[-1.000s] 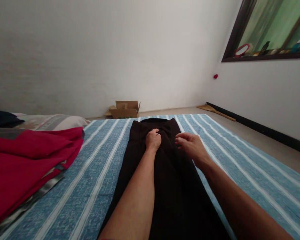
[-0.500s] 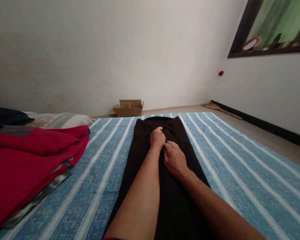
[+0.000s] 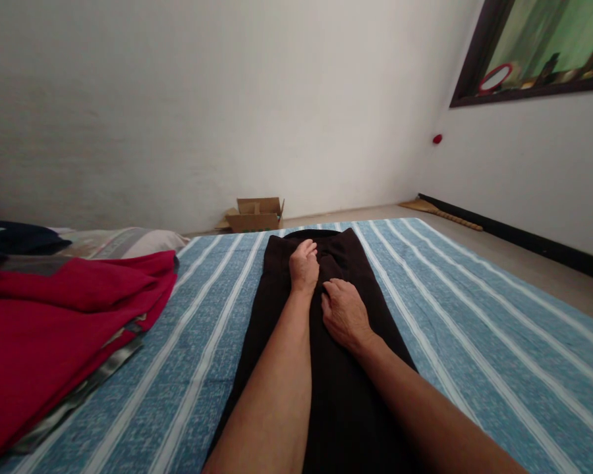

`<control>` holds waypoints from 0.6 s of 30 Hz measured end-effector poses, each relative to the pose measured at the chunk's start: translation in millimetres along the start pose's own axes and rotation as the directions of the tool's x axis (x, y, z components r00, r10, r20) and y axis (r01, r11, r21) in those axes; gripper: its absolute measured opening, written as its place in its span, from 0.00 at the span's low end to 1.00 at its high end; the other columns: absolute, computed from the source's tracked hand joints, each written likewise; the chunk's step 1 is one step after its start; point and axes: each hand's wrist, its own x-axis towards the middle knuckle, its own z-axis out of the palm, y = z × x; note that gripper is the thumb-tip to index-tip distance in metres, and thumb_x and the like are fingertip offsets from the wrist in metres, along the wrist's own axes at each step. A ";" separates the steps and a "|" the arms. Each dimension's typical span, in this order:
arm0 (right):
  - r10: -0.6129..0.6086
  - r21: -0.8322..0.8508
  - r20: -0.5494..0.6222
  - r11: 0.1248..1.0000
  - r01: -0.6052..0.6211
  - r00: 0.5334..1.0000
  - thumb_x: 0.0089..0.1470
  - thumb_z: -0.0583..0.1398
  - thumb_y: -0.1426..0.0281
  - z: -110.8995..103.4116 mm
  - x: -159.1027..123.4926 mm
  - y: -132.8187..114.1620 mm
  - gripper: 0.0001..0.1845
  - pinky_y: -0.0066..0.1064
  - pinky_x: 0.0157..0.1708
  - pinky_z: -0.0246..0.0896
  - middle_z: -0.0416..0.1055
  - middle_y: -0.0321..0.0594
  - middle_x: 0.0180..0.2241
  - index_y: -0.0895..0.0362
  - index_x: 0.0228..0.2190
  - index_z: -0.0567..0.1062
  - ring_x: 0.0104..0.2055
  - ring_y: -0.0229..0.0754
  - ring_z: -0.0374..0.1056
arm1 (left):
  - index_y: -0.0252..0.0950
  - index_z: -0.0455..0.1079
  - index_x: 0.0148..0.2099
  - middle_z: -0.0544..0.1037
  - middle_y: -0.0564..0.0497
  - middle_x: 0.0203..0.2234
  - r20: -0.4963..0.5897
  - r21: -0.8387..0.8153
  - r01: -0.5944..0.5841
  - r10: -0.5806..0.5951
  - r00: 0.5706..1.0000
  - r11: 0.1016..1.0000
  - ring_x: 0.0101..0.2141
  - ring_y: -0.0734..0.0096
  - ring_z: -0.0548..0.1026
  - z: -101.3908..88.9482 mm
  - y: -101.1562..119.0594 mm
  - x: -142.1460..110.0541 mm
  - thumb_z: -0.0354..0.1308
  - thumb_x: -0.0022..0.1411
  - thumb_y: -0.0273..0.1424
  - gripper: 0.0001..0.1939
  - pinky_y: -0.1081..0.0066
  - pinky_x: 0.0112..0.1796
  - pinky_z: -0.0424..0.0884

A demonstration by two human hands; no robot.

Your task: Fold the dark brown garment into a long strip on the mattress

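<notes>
A pair of dark brown-black trousers [image 3: 336, 388] lies lengthwise on the striped sheet, waistband at the far end. My left hand [image 3: 304, 266] rests on the upper front of the trousers, just below the waistband, its fingers stretched out and holding nothing. Slightly lower and to the right is my right hand [image 3: 344, 315], fingers bent and closed on the cloth near the front middle; the fingertips are partly hidden. Small folds in the cloth show between and above the hands. Both forearms cover part of the legs of the trousers.
A blue sheet [image 3: 175, 342] with white stripes covers the bed. To the left lie a red garment [image 3: 79, 316] over other clothes and a dark navy garment [image 3: 20, 238]. An open cardboard box [image 3: 255, 216] stands by the wall; a window [image 3: 548, 56] is at right.
My left hand has opened from a closed grip beside the right hand and moved slightly up and left. The right hand has stayed nearly in place.
</notes>
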 end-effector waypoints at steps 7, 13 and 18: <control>0.032 -0.047 0.011 0.998 -0.031 0.999 0.57 0.50 0.71 -0.2 -0.3 -1.1 0.10 0.37 0.51 0.49 0.69 0.44 0.38 0.58 0.34 0.71 0.44 0.45 0.62 | 0.31 0.68 0.45 0.77 0.41 0.38 -0.260 -0.425 0.108 -0.235 0.936 0.899 0.38 0.64 0.77 -21.5 3.6 7.2 0.54 0.52 0.27 0.16 0.74 0.30 0.72; 0.032 -0.047 0.017 0.998 -0.031 0.999 0.57 0.50 0.72 -1.2 -0.5 -2.3 0.11 0.38 0.50 0.49 0.69 0.45 0.39 0.58 0.37 0.71 0.45 0.46 0.62 | 0.33 0.68 0.37 0.76 0.47 0.30 -0.224 -0.485 0.152 -0.290 0.930 0.861 0.35 0.67 0.77 -15.7 -7.0 8.6 0.57 0.48 0.27 0.11 0.69 0.36 0.72; 0.033 -0.005 -0.011 0.999 -0.033 0.999 0.57 0.49 0.74 -0.6 -1.5 0.8 0.14 0.37 0.49 0.50 0.70 0.46 0.40 0.60 0.43 0.70 0.45 0.46 0.63 | 0.33 0.66 0.38 0.76 0.45 0.35 -0.276 -0.572 0.046 -0.245 0.929 0.819 0.39 0.66 0.77 -22.9 7.6 10.3 0.55 0.50 0.27 0.10 0.67 0.40 0.71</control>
